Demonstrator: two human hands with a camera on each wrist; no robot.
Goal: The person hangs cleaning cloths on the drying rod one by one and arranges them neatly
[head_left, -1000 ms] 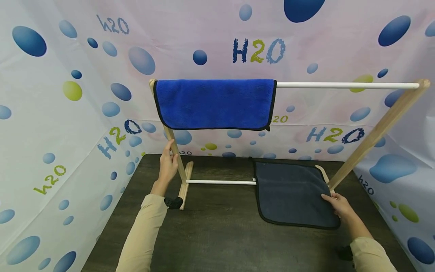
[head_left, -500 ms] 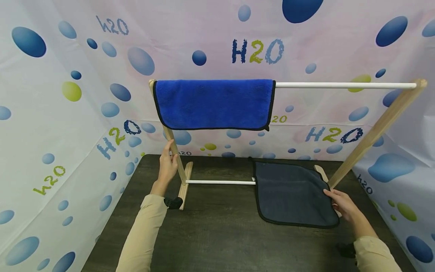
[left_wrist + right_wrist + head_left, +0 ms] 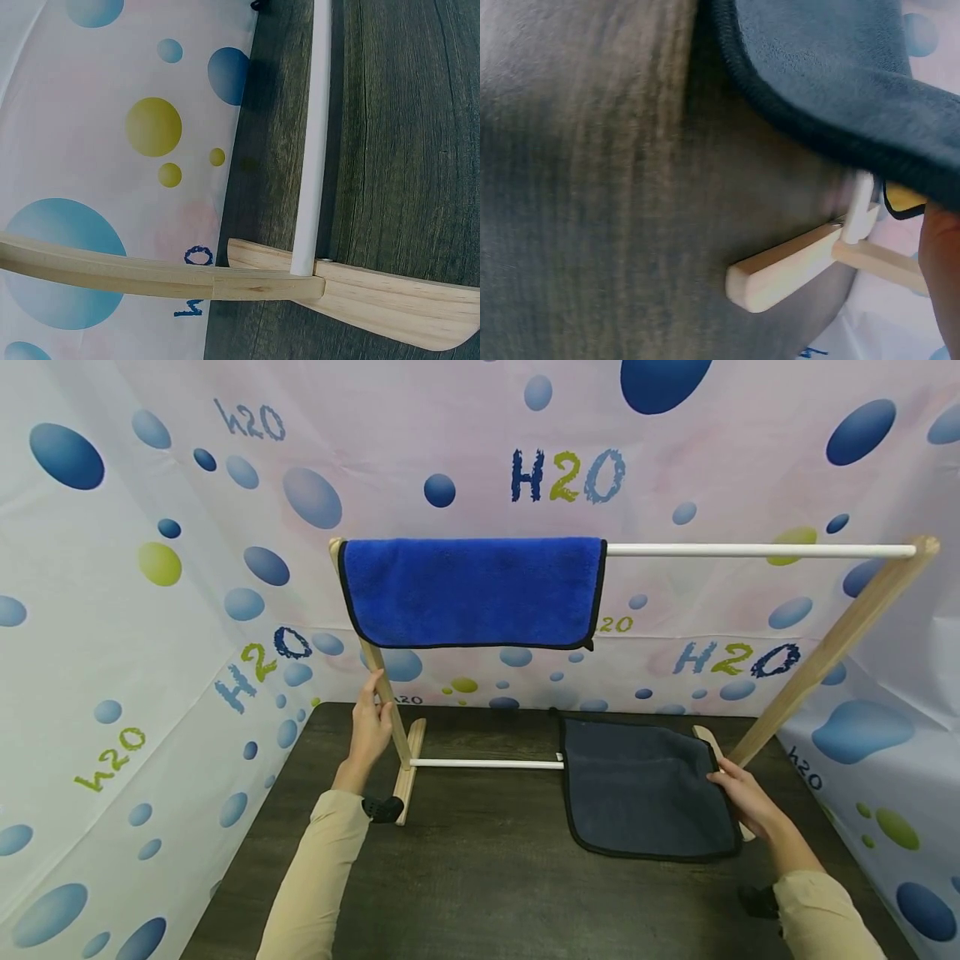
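A drying rack has two wooden posts and two white rods. My left hand grips its left wooden post below a blue towel draped over the upper rod. A dark grey towel with black edging lies over the right part of the lower rod. Beside the right post, my right hand pinches that towel's right edge, which is drawn in and slightly rumpled. The right wrist view shows the grey towel lifted off the table there, with part of the hand at the frame's edge.
Wooden feet carry the rack on a dark wood-grain table. Behind and at both sides hangs a white curtain printed with blue and green drops. A small yellow patch shows below the grey towel's edge in the right wrist view.
My right hand has shifted its hold on the grey towel's edge and moved slightly up, pulling that edge left and baring more of the right foot. My left hand stays on the post.
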